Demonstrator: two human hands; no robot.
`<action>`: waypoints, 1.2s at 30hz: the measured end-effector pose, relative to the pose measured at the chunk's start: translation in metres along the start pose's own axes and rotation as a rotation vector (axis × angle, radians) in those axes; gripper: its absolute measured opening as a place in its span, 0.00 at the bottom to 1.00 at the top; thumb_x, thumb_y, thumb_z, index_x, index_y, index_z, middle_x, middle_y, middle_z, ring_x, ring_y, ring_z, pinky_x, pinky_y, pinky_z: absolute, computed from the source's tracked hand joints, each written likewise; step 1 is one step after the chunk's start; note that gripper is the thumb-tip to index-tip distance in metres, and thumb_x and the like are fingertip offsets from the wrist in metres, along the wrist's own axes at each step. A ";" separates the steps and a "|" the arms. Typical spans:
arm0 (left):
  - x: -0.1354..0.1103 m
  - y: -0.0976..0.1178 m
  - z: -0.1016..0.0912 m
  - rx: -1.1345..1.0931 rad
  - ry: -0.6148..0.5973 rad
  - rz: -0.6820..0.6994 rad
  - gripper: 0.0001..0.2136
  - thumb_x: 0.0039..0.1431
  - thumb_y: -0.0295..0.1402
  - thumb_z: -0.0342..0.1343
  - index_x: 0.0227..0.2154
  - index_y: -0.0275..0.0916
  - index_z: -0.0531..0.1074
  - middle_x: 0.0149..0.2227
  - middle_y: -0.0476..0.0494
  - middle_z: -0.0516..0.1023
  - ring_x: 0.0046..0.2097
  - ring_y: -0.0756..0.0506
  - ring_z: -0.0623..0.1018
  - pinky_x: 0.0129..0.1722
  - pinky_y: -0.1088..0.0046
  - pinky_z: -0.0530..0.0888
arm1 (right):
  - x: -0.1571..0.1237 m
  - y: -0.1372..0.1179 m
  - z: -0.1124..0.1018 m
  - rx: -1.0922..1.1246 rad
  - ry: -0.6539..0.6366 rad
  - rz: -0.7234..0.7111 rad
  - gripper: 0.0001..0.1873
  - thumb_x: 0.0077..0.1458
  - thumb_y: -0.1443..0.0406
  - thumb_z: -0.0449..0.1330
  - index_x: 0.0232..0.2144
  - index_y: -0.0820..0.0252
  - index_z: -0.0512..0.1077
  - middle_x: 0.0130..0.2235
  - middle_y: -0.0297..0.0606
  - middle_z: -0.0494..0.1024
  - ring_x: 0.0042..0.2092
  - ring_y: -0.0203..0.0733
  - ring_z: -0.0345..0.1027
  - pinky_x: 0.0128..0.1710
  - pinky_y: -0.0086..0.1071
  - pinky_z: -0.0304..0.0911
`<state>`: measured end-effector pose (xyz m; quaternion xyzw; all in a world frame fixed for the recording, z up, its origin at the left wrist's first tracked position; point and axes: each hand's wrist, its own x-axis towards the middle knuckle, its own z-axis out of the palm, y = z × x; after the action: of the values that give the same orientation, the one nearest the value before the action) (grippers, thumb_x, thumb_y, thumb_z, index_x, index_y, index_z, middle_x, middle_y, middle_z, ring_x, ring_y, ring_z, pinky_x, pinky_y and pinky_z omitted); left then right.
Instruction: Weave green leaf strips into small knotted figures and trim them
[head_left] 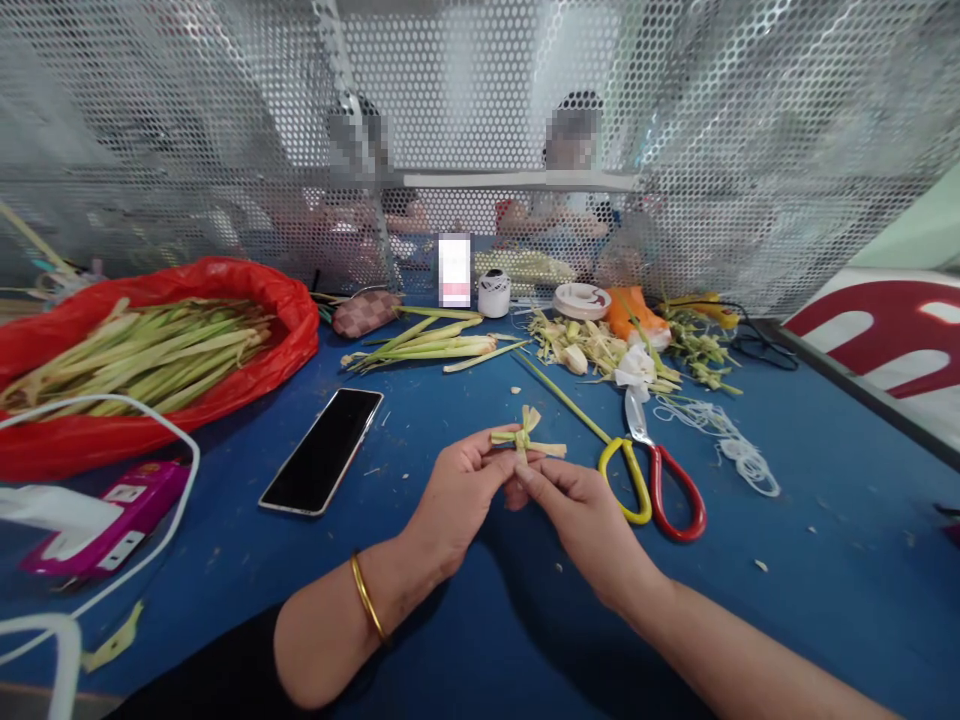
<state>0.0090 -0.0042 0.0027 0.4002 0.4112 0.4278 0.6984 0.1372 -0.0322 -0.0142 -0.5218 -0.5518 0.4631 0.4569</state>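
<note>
At the far left a magenta power strip (112, 515) lies on the blue tabletop (825, 560) with a white cable (180, 440) looping over it; the plug end is cut off by the frame edge. Behind it a red plastic bag (292, 330) holds a bundle of long green leaf strips (150, 350) that run roughly left to right. A smartphone (322, 450) lies screen up, dark, just beside the bag. The left hand (457, 495), with a gold bangle (367, 598) on the wrist, and the right hand (585, 520) meet near the middle of the tabletop, and both are closed in a narrow fingertip pinch on a small folded leaf knot (525, 440) held just above the surface. The knot's long axis runs left to right, dipping slightly toward the right, while two short ends stick up and away from the person. Its lower part is hidden behind the fingertips, so the folds cannot be made out. To the right lie scissors (652, 480) with one yellow and one red handle, blades pointing away, then a tangle of white string (739, 450). Leaf scraps (592, 345) are heaped farther back. Behind a perforated metal screen (750, 150) other people are only blurred shapes.
</note>
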 end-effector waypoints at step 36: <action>0.004 0.005 -0.009 -0.075 0.085 -0.068 0.13 0.50 0.29 0.61 0.40 0.35 0.74 0.30 0.44 0.81 0.31 0.48 0.78 0.34 0.72 0.73 | 0.005 0.002 -0.010 -0.035 -0.097 0.053 0.27 0.59 0.46 0.48 0.24 0.59 0.70 0.27 0.38 0.75 0.29 0.41 0.71 0.33 0.33 0.64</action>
<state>0.0008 0.0024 0.0035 0.3412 0.4376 0.4354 0.7089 0.1468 -0.0263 -0.0150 -0.5209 -0.5673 0.4903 0.4080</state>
